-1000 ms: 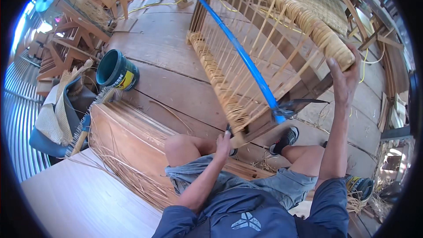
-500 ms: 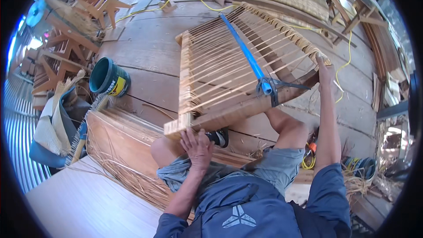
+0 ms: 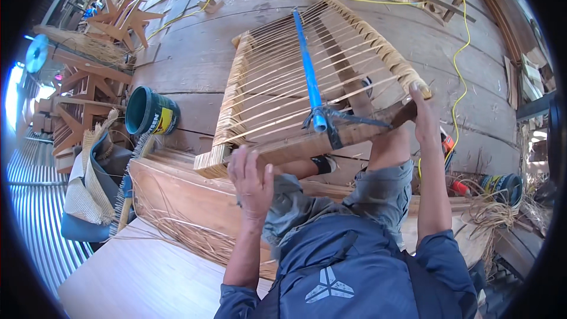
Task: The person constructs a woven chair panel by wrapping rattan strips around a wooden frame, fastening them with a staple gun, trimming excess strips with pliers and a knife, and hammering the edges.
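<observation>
A wooden frame (image 3: 283,151) is tilted over my knees, its two side rails wrapped in pale strips. Strands of the same cane-like material (image 3: 277,85) run across it from side to side. A blue pipe (image 3: 306,62) lies lengthwise over the strands, bound to the near rail with a black strap (image 3: 334,134). My right hand (image 3: 424,115) grips the frame's near right corner. At the near left corner, my left hand (image 3: 253,186) rests against the rail with its fingers stretched out and apart.
A dark green bucket (image 3: 151,112) stands at the left. Loose strips (image 3: 183,233) lie along a wooden board (image 3: 177,183). Yellow cord (image 3: 459,77) crosses the plank floor. Star-shaped wooden pieces (image 3: 121,18) are piled at far left. Another bucket (image 3: 502,188) and fibres lie at right.
The frame's near end has swung slightly left and its tilt has changed. My left hand has shifted along the near rail, fingers now pointing up. My right hand keeps its corner.
</observation>
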A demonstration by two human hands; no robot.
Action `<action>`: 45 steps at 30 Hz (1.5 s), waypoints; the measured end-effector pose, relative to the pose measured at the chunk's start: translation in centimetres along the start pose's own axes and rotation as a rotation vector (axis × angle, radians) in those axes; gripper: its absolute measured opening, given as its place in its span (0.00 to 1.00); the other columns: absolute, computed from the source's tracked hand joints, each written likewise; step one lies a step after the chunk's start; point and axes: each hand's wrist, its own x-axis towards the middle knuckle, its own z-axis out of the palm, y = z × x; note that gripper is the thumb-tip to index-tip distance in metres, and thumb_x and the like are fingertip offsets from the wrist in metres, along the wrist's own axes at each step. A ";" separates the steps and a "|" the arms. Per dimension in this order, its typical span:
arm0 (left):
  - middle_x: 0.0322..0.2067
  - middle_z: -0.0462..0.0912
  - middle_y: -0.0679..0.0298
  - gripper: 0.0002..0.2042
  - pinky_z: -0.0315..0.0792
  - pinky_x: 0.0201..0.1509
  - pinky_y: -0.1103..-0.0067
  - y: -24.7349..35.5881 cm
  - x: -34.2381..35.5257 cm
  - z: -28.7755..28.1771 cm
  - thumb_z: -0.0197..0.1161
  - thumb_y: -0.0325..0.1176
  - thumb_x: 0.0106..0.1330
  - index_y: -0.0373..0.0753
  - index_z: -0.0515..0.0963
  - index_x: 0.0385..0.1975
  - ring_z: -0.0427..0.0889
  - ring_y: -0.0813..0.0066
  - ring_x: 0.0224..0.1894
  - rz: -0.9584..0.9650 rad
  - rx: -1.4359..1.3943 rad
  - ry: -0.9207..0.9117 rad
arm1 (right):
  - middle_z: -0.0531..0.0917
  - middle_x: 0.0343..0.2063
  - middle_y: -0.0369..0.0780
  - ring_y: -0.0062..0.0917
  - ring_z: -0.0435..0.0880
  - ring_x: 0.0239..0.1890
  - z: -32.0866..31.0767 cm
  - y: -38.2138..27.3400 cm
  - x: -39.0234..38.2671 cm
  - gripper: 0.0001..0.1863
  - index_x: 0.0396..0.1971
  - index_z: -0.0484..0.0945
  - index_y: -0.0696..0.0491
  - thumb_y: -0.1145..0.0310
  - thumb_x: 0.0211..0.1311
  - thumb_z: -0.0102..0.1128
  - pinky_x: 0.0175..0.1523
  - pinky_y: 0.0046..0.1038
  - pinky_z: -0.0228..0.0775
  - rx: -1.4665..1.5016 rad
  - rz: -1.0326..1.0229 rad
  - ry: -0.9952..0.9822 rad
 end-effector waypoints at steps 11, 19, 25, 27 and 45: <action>0.25 0.75 0.57 0.18 0.70 0.39 0.76 6.1 4.7 4.5 0.51 0.44 0.67 0.33 0.72 0.44 0.75 0.66 0.28 -0.437 -0.577 -0.477 | 0.78 0.33 0.38 0.20 0.75 0.30 -3.4 4.6 -5.8 0.27 0.45 0.70 0.61 0.54 0.55 0.62 0.35 0.21 0.69 -0.188 0.264 -0.030; 0.23 0.77 0.59 0.20 0.69 0.34 0.76 2.3 5.0 6.9 0.52 0.46 0.65 0.31 0.77 0.33 0.74 0.72 0.26 -0.583 -0.661 -0.687 | 0.81 0.34 0.43 0.31 0.81 0.36 -0.2 0.0 -7.8 0.14 0.41 0.76 0.58 0.65 0.60 0.54 0.43 0.28 0.71 -0.614 -0.191 -0.299; 0.17 0.73 0.55 0.18 0.67 0.30 0.71 2.1 6.4 5.9 0.51 0.42 0.63 0.31 0.73 0.21 0.73 0.66 0.22 -0.483 -0.592 -0.807 | 0.79 0.37 0.42 0.37 0.75 0.44 8.1 4.4 -8.5 0.09 0.37 0.77 0.51 0.66 0.58 0.53 0.47 0.37 0.69 -0.954 -0.476 -0.749; 0.19 0.74 0.51 0.18 0.67 0.32 0.67 3.2 7.5 5.3 0.50 0.42 0.63 0.32 0.73 0.22 0.75 0.58 0.25 -0.397 -0.494 -0.760 | 0.79 0.37 0.42 0.37 0.75 0.45 8.9 5.4 -8.2 0.09 0.36 0.78 0.50 0.66 0.57 0.53 0.47 0.38 0.69 -0.986 -0.487 -0.742; 0.17 0.72 0.60 0.17 0.65 0.27 0.73 6.3 6.7 8.8 0.46 0.40 0.65 0.32 0.71 0.21 0.70 0.69 0.21 -0.780 -0.899 -0.583 | 0.79 0.29 0.50 0.46 0.78 0.34 7.6 5.2 -5.0 0.08 0.32 0.74 0.57 0.68 0.59 0.50 0.39 0.40 0.69 -0.859 -0.527 -0.899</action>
